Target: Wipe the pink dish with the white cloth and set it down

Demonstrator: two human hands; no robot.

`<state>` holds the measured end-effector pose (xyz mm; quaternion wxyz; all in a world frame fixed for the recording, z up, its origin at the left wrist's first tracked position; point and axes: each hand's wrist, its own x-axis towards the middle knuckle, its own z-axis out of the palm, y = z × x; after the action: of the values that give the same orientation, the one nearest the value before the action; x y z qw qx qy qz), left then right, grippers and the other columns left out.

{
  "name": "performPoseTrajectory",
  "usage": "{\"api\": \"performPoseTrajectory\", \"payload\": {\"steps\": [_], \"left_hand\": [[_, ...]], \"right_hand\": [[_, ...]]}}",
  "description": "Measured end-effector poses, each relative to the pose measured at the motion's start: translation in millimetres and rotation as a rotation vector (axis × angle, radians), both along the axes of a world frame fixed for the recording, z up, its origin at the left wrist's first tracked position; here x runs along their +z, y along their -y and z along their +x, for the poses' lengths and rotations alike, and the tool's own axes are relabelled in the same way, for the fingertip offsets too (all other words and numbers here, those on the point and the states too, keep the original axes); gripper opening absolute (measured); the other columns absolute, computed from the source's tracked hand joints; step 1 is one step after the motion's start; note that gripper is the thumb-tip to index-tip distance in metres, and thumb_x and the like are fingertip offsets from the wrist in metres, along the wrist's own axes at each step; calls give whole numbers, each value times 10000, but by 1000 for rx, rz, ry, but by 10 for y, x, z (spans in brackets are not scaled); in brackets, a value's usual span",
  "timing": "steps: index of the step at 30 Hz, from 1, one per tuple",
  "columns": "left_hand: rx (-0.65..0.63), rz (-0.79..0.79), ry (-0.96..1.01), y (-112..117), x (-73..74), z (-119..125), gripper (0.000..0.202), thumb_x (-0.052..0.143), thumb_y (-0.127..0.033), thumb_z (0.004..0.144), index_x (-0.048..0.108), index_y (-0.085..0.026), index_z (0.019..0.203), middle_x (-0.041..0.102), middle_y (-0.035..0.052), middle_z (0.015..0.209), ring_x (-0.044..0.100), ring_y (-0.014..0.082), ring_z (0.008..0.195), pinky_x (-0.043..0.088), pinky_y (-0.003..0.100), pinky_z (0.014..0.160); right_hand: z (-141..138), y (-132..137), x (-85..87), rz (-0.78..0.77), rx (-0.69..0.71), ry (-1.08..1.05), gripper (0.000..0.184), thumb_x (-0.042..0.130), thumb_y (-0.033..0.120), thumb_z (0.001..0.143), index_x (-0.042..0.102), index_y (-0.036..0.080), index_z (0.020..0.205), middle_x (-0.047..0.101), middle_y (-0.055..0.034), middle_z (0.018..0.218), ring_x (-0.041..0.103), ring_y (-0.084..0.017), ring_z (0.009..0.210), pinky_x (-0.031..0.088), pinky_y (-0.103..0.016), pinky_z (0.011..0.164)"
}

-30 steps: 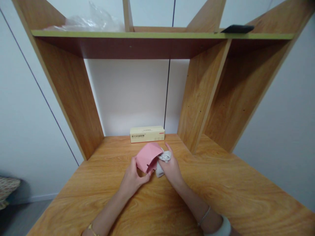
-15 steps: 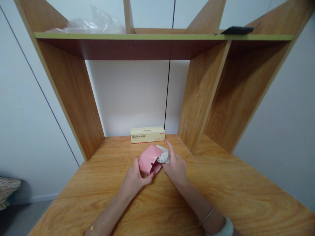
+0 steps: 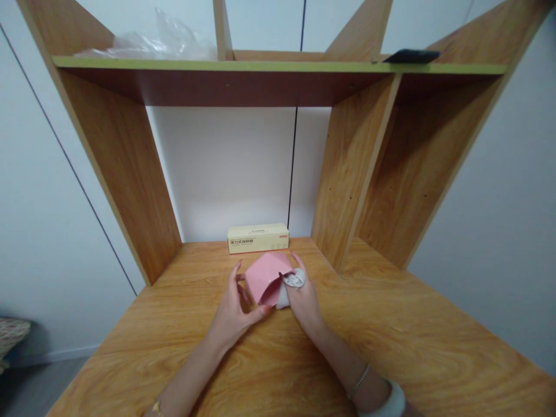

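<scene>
A glossy pink, hollow container (image 3: 266,272) with faceted sides is tilted over the desk, its dark opening facing down toward me. My left hand (image 3: 234,304) is at its left side, thumb at the lower edge and fingers curved round the far left, the grip looking loose. In my right hand (image 3: 304,295) is a crumpled light grey cloth (image 3: 295,279), pressed to the container's right rim, where a small notch shows. Part of the cloth hangs below the rim. The right fingertips are partly hidden behind the cloth and container.
Behind the container, a cream cling-film box (image 3: 258,239) lies on the wooden desk (image 3: 373,347). Upright panels (image 3: 354,185) stand at both sides. Overhead, a shelf (image 3: 260,66) carries clear plastic wrapping (image 3: 167,40) and a flat black item (image 3: 412,55).
The pink container has turned, so its opening and notch face differently. The left fingers have loosened and spread at its side. The cloth has moved slightly with my right hand along the rim.
</scene>
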<state>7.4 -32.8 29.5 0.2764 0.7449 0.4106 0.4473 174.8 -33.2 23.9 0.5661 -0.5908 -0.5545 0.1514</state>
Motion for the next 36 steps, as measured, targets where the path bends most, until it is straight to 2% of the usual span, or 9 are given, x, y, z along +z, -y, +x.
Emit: {"api": "performPoseTrajectory", "payload": {"steps": [2, 4, 7, 12, 15, 17, 23, 30, 36], "left_hand": [[-49, -11, 17, 8, -21, 26, 819, 651, -369, 656, 188, -137, 1291, 484, 144, 1162, 538, 232, 948, 439, 373, 820], [-67, -3, 31, 18, -40, 53, 675, 621, -355, 691, 268, -132, 1221, 480, 153, 1178, 497, 237, 1045, 403, 383, 885], [-16, 5, 29, 19, -46, 65, 497, 569, -347, 722, 339, -139, 1110, 552, 121, 1044, 547, 207, 936, 436, 354, 811], [64, -9, -30, 22, 20, 33, 484, 596, -326, 667, 384, -143, 1062, 598, 74, 892, 576, 172, 739, 458, 293, 648], [106, -24, -83, 44, 71, 25, 463, 590, -323, 662, 414, -148, 1053, 613, 61, 849, 581, 171, 690, 454, 289, 618], [137, -31, -127, 58, 97, 22, 472, 597, -335, 648, 429, -156, 1052, 622, 66, 858, 591, 189, 707, 452, 295, 619], [193, -12, -259, 77, 123, 9, 480, 586, -341, 636, 453, -165, 1062, 639, 68, 835, 608, 214, 718, 447, 299, 621], [133, 9, -260, 76, 114, -2, 461, 558, -346, 669, 470, -195, 1096, 648, 33, 804, 612, 194, 702, 450, 279, 630], [108, 36, -327, 69, 132, -31, 573, 558, -398, 686, 423, -195, 1204, 646, 59, 906, 618, 213, 738, 458, 311, 674]], "right_hand": [[-37, -43, -32, 45, 70, -124, 568, 449, 266, 777, 305, 193, 1321, 651, -63, 1005, 612, -158, 831, 482, -259, 700], [-69, -82, -54, 78, 152, -209, 570, 486, 283, 761, 333, 188, 1301, 617, -85, 1094, 593, -166, 929, 477, -273, 772], [-95, -109, -67, 72, 209, -238, 574, 537, 279, 721, 379, 184, 1265, 608, -94, 1110, 579, -176, 976, 461, -294, 821], [-46, -38, -6, -49, 27, -13, 602, 567, 264, 677, 399, 221, 1254, 662, -48, 942, 614, -190, 831, 473, -293, 697], [-6, 36, 62, -111, -92, 167, 615, 562, 258, 678, 389, 252, 1269, 663, -9, 763, 619, -191, 711, 444, -272, 619], [3, 60, 90, -126, -125, 272, 629, 557, 255, 680, 374, 257, 1282, 653, -3, 717, 618, -193, 679, 421, -262, 596], [-24, 12, 62, -249, -80, 391, 609, 537, 336, 723, 350, 235, 1294, 681, -57, 830, 632, -215, 718, 415, -270, 588], [22, 54, 98, -120, -120, 496, 573, 512, 315, 744, 357, 245, 1292, 685, -56, 889, 635, -221, 801, 422, -276, 642], [30, 35, 81, -203, -35, 475, 532, 493, 317, 761, 391, 247, 1278, 684, -64, 938, 641, -227, 796, 436, -287, 655]]}}
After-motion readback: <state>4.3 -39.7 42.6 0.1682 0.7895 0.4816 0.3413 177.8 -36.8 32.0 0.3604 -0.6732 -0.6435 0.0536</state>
